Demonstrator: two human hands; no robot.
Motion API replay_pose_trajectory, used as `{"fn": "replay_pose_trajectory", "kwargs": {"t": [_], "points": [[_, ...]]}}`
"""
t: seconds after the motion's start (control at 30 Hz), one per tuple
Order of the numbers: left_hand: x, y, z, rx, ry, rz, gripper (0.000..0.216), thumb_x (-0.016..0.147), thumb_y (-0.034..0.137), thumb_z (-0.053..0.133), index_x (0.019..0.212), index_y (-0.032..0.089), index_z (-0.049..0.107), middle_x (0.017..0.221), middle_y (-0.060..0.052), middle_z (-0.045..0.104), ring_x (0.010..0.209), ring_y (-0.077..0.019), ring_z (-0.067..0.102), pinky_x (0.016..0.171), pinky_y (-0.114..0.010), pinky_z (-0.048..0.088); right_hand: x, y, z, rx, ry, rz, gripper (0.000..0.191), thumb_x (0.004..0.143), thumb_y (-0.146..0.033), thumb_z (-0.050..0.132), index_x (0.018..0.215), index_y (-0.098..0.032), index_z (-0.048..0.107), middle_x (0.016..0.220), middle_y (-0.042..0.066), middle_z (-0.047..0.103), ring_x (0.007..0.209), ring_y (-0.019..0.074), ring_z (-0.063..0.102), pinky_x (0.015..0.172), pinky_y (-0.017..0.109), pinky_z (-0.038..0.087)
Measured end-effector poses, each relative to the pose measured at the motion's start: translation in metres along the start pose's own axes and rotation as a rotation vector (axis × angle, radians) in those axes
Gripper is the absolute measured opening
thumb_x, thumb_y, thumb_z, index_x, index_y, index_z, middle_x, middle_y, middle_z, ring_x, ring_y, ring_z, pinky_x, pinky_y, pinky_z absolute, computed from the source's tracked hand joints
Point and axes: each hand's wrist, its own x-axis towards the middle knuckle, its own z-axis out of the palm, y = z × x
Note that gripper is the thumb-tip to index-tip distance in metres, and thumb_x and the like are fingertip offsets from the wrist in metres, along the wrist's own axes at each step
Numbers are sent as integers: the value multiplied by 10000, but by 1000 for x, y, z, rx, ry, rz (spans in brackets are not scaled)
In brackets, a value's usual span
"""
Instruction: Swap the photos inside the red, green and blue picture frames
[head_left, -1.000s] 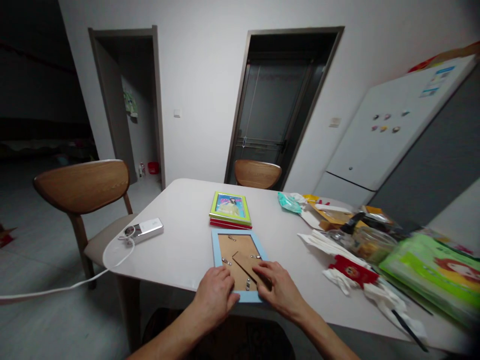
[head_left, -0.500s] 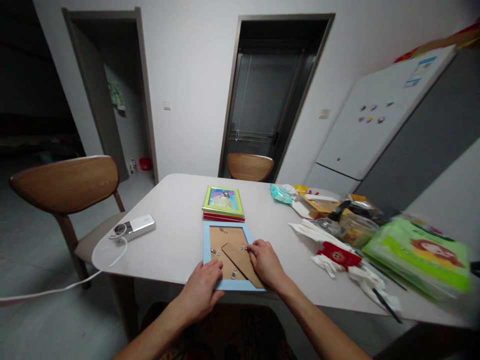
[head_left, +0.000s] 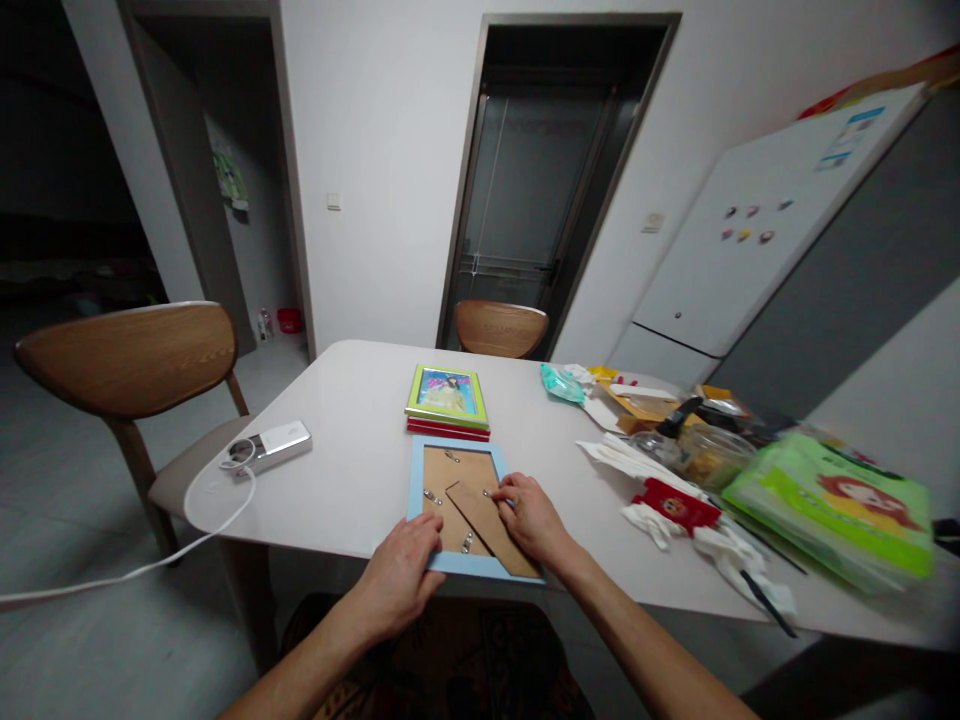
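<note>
A light blue picture frame [head_left: 416, 490] lies face down at the table's near edge. Its brown backboard [head_left: 455, 475] carries a fold-out stand leg [head_left: 487, 530] and small metal clips [head_left: 466, 543]. My left hand [head_left: 403, 563] grips the frame's lower left corner, thumb at the near edge and fingers over the border. At the right side, the curled fingers of my right hand [head_left: 531, 515] pinch at a metal clip [head_left: 487, 493], partly covering it. Just beyond lies a green picture frame [head_left: 410, 405] showing a printed figure, stacked on red frames [head_left: 448, 430].
On the left of the white table [head_left: 352, 400] sits a silver device [head_left: 281, 447] with a white cable [head_left: 244, 510]. Crumpled tissues [head_left: 649, 527], a red packet [head_left: 677, 507], a plastic tub [head_left: 716, 453] and a green package [head_left: 832, 510] crowd the right side. Wooden chairs [head_left: 135, 355] stand around.
The blue frame has shifted slightly to the right, with my left hand still at its corner. My right fingers stay at the right-hand clip. The view has tilted a little.
</note>
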Motion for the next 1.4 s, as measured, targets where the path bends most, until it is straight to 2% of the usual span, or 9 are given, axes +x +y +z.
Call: {"fn": "replay_pose_trajectory", "kwargs": {"t": [0.2, 0.3, 0.43, 0.63, 0.73, 0.83, 1.13, 1.3, 1.4], "points": [[-1, -2, 1, -9, 21, 27, 234, 690, 164, 529, 916, 187, 472, 1219, -62, 443, 1151, -187, 348, 977, -344, 274, -16, 2, 0, 63, 92, 2, 288, 723, -133, 397, 915, -134, 611, 967, 89, 551, 914, 169, 471, 844, 277, 343], [-1, -3, 2, -11, 17, 34, 223, 693, 163, 525, 909, 188, 472, 1225, -60, 438, 1151, -186, 347, 980, -344, 271, -15, 3, -1, 60, 103, 57, 239, 744, -199, 417, 830, -146, 634, 907, 83, 571, 866, 165, 496, 805, 263, 363], [1, -3, 1, -19, -1, 24, 236, 689, 158, 527, 918, 185, 479, 1233, -63, 431, 1162, -184, 337, 986, -341, 268, 0, -1, -3, -45, 7, 142, 200, 713, -172, 443, 701, -152, 641, 786, 67, 573, 767, 150, 512, 723, 232, 366], [2, -1, -2, -16, -9, -12, 327, 677, 162, 535, 999, 170, 476, 1227, -81, 439, 1163, -192, 339, 991, -341, 263, 12, -7, -1, -138, -18, 225, 205, 675, -135, 426, 707, -156, 627, 756, 65, 547, 687, 140, 502, 633, 222, 353], [-1, -1, -1, -30, 14, -16, 411, 679, 176, 533, 1077, 167, 433, 1212, -84, 450, 1155, -185, 349, 984, -328, 274, 8, -7, -2, -129, -32, 189, 192, 670, -139, 427, 678, -157, 618, 753, 55, 535, 706, 135, 497, 648, 213, 353], [-4, -2, 1, -46, 27, -7, 334, 675, 167, 521, 1005, 186, 466, 1206, -60, 455, 1154, -176, 348, 983, -318, 273, 1, -3, -4, -91, -29, 146, 195, 678, -153, 425, 689, -152, 619, 770, 50, 529, 730, 130, 493, 689, 209, 361], [-5, -3, 0, -57, 23, 14, 329, 675, 153, 515, 998, 187, 464, 1217, -59, 444, 1151, -176, 353, 977, -318, 281, -22, -4, -10, 139, 141, 64, 241, 732, -177, 415, 837, -167, 631, 863, 68, 558, 814, 161, 508, 764, 278, 394], [-4, -3, 0, -47, 1, 5, 236, 684, 152, 516, 914, 195, 484, 1233, -50, 438, 1177, -174, 325, 999, -323, 250, -38, -35, -15, 176, -55, -261, 205, 773, -235, 445, 802, -238, 647, 845, 47, 562, 832, 160, 477, 743, 292, 377], [-3, -3, 0, -43, -6, 4, 243, 680, 151, 527, 915, 191, 483, 1235, -58, 436, 1177, -181, 327, 999, -325, 250, -39, -47, -17, 131, -101, -310, 213, 782, -239, 438, 818, -255, 648, 844, 45, 547, 832, 161, 459, 731, 300, 357]]}}
